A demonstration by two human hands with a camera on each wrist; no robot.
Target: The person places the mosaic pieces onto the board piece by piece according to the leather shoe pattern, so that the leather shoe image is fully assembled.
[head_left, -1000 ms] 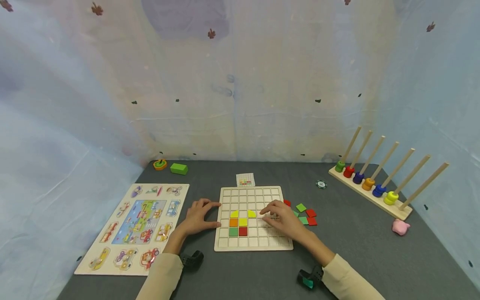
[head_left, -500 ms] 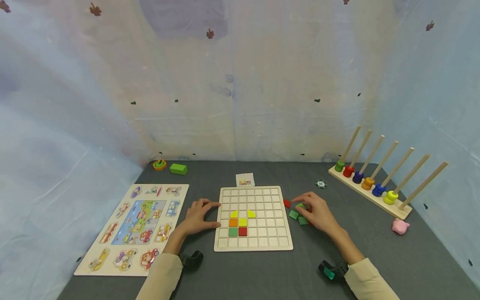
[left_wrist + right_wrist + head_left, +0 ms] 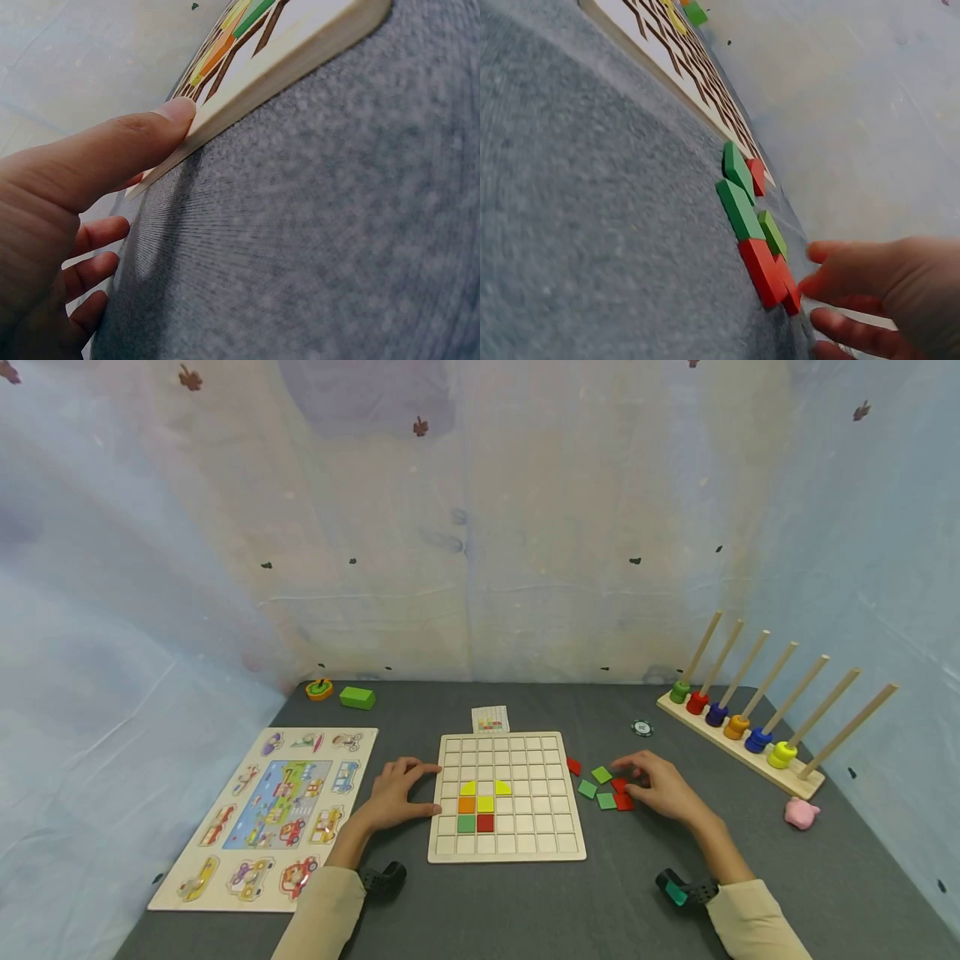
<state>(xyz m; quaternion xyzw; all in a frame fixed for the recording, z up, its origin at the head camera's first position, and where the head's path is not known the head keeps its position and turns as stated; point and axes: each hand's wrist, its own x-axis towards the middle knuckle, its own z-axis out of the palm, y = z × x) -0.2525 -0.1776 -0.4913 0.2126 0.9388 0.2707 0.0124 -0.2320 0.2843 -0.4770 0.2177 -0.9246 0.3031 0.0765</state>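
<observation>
— Starting at the far left: what is lying there?

— Lying flat on the grey table [image 3: 525, 902] is a vehicle puzzle board [image 3: 270, 814]; behind it are sitting a green block [image 3: 357, 697] and a small orange-and-green toy [image 3: 320, 689].

— And the left hand [image 3: 397, 793]?

— It is resting against the left edge of the grid board [image 3: 525, 843], fingers relaxed and spread, thumb tip [image 3: 176, 112] pressing the board's side, gripping nothing.

— What is showing on the board?

— Yellow, orange, green and red tiles are sitting in its lower-left cells. A small pattern card [image 3: 491, 719] is lying just behind it.

— Moving right?

— Loose tiles are lying just right of the board: a red tile [image 3: 573, 766] nearest it, green tiles [image 3: 602, 774] beside that, then two more red tiles [image 3: 623, 802] touching each other.

— The right hand [image 3: 663, 787]?

— It is hovering over that pair, fingertips [image 3: 814, 285] curling toward them; whether it is pinching one, cannot tell.

— Farther right?

— A round chip [image 3: 642, 727], a peg rack [image 3: 750, 752] carrying coloured rings, and a pink pig [image 3: 801, 813] are sitting well apart from the hands
</observation>
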